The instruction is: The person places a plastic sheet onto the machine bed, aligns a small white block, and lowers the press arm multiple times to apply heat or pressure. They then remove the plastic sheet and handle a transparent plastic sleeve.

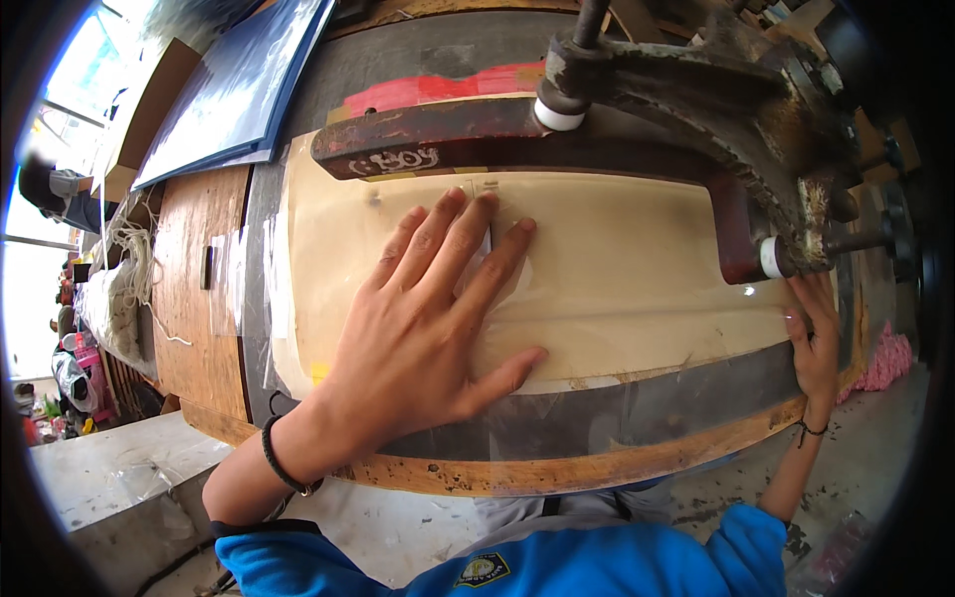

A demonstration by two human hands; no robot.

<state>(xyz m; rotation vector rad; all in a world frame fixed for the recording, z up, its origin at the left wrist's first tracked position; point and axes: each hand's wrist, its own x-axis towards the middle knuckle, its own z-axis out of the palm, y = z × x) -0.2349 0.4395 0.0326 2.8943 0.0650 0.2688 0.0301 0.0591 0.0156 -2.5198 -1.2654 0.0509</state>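
Note:
My left hand lies with fingers spread on a large cream sheet that has a glossy, clear film over it. A small pale piece with a dark edge shows between its fingers. Beyond the fingertips, a dark red-brown metal bar runs across the sheet, joined to a heavy, worn metal arm with white round fittings. At the sheet's right end is my right hand, fingers stretched out beside the bar's bent corner. Its fingertips are partly hidden under the metal.
The sheet rests on a dark board with a curved wooden edge. Blue glossy panels lie at the far left. Off-white string hangs near a wooden surface; pink strands lie at the right.

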